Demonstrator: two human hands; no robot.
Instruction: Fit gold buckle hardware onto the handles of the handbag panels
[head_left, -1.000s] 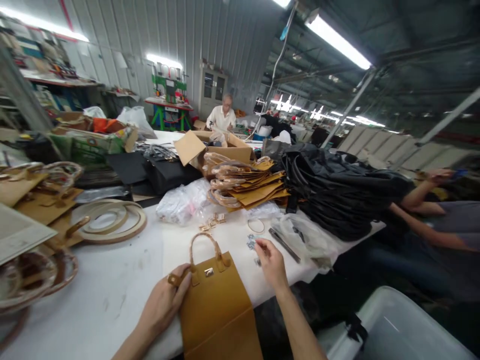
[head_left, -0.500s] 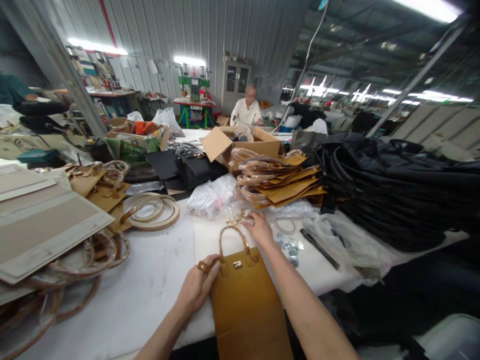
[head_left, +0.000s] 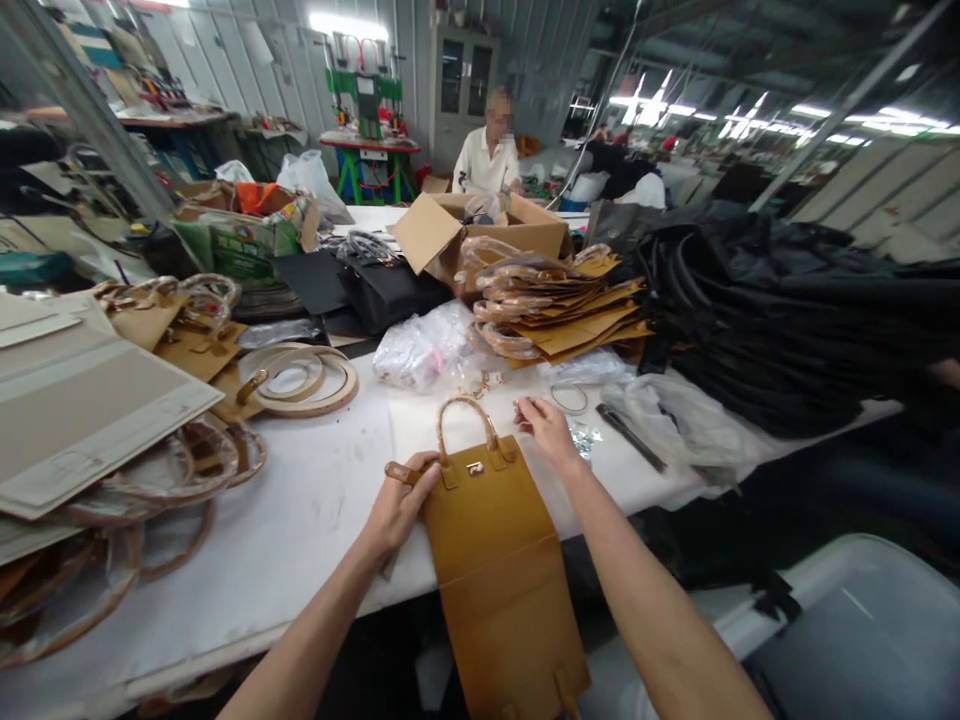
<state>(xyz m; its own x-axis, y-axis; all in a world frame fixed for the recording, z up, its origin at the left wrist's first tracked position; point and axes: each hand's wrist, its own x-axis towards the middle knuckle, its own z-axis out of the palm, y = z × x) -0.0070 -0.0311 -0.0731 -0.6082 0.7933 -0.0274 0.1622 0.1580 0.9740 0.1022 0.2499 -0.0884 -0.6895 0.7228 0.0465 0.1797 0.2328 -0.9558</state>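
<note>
A flat mustard-tan leather bag panel [head_left: 495, 540] lies on the white table and runs over its front edge toward me. It has a rounded tan handle [head_left: 463, 408] and a small metal clasp [head_left: 474, 468]. My left hand [head_left: 401, 500] grips the panel's left side, with a leather strap tab [head_left: 399, 472] sticking out past my fingers. My right hand [head_left: 544, 432] is just right of the handle, fingertips pinched, nothing visible in them. Small loose metal fittings [head_left: 581, 437] lie beyond it.
Stacked tan panels with handles [head_left: 555, 320] sit beyond the bag, beside a cardboard box [head_left: 480, 235]. Wooden rings [head_left: 296, 380] and board sheets [head_left: 90, 400] are at left. Black bags [head_left: 765, 320] fill the right. A grey bin [head_left: 862, 640] stands at lower right. A co-worker [head_left: 486, 160] sits behind the box.
My right hand has moved back from the gold fittings above the handle to just right of it. The view has tilted upward, showing more of the panel's lower end.
</note>
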